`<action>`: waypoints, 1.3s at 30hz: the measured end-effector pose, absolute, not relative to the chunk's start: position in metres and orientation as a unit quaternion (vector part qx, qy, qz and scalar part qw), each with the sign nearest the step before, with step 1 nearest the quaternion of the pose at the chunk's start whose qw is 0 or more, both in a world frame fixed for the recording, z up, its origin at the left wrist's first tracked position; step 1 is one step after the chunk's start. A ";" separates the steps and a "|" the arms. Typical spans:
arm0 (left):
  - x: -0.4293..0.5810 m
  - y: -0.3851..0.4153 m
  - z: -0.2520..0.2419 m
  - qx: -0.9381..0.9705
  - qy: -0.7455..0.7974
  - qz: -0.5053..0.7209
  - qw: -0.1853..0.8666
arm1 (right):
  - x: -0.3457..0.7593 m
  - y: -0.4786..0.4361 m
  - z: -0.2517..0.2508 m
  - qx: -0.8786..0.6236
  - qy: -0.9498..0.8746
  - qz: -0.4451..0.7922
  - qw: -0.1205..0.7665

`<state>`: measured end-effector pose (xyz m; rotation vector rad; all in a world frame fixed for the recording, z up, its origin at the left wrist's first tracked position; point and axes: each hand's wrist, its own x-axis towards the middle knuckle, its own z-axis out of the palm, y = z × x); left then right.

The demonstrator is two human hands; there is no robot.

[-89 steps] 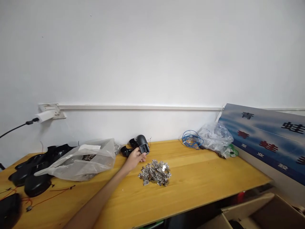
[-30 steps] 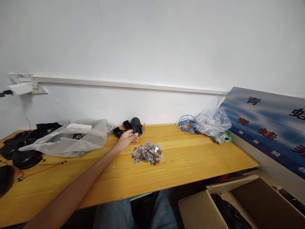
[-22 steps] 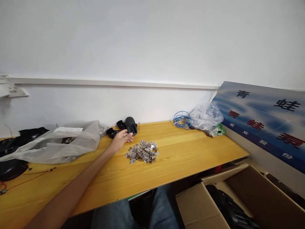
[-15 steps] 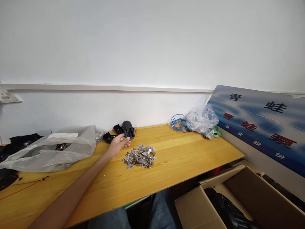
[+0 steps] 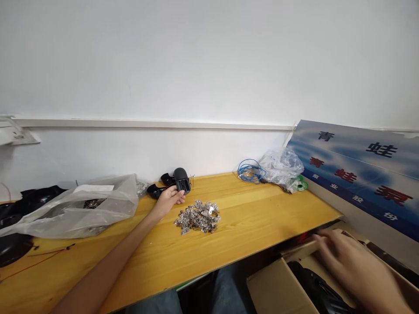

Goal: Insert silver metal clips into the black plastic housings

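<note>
My left hand is closed on the lower end of a black plastic housing with a rounded top and a slotted opening, held over the back of the table. Just in front of it lies a pile of small shiny metal pieces. Other black curved parts rest behind the left hand. My right hand, smeared by motion, hovers above an open cardboard box; its fingers are too blurred to show whether they hold anything. Inside the box sits a black plastic part.
On the left of the wooden table lies a clear plastic bag by black parts and red wire. A blue wire coil, a crumpled plastic bag and a green roll stand at the back right, beside a printed board.
My right hand has come into view over the cardboard box. My left hand keeps its hold on the black housing, which is turned slightly. The whole view has shifted a little.
</note>
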<state>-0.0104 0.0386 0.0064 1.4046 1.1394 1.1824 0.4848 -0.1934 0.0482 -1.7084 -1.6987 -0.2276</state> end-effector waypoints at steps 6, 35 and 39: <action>-0.012 0.035 0.002 0.557 0.439 0.499 0.497 | 0.298 -0.048 0.047 -0.478 -0.794 0.115 0.358; 0.015 0.001 0.014 0.574 0.421 0.629 0.313 | 0.160 0.032 0.025 -0.254 -0.456 0.695 0.494; 0.010 0.003 0.027 0.465 0.415 0.719 0.307 | 0.180 0.040 0.032 -0.221 -0.604 0.700 0.310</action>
